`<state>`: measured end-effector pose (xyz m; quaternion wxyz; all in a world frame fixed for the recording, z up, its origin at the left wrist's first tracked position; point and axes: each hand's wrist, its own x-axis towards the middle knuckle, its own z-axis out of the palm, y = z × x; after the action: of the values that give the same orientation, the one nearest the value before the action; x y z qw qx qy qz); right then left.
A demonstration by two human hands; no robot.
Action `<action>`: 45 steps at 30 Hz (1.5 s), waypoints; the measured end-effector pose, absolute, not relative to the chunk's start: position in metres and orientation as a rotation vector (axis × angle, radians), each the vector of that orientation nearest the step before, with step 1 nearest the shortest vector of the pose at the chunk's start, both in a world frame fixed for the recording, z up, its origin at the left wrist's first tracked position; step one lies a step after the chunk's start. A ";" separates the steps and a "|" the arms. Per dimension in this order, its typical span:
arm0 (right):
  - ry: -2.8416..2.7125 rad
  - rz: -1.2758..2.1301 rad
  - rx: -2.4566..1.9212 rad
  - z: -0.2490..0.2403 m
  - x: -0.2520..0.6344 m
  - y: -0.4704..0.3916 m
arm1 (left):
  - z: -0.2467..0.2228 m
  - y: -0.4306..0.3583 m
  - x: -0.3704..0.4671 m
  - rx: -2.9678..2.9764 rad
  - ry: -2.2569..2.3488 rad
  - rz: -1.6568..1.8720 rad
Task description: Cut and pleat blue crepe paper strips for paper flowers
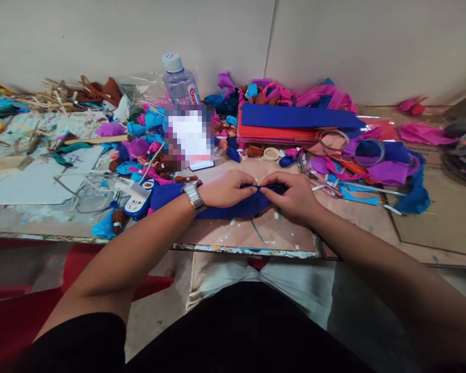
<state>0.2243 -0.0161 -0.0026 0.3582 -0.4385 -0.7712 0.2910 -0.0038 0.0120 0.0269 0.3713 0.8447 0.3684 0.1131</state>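
A long strip of dark blue crepe paper or cloth (233,206) lies across the table's front in front of me; which material it is I cannot tell. My left hand (229,189), with a metal watch on the wrist, pinches the strip's upper edge between thumb and forefinger. Close beside it, my right hand (289,194) pinches the same edge, the two thumbs almost meeting. Beneath my left wrist the strip runs on to the left, towards a blue-and-white power strip (137,199). My curled lower fingers are partly hidden.
A phone (192,137), partly pixelated, and a plastic bottle (178,80) stand behind my hands. Stacked blue sheets (301,116) lie over red ones at the back. Tape rolls (368,152) rest among coloured scraps at right. Wooden sticks (64,96) are heaped at far left.
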 end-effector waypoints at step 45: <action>-2.248 0.410 -0.938 0.000 0.231 -0.013 | 0.021 0.018 -0.003 1.985 0.889 0.409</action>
<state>0.2306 -0.0127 0.0000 0.3293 -0.3585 -0.8594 0.1566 -0.0034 0.0179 0.0207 0.4478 0.8019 0.3594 0.1654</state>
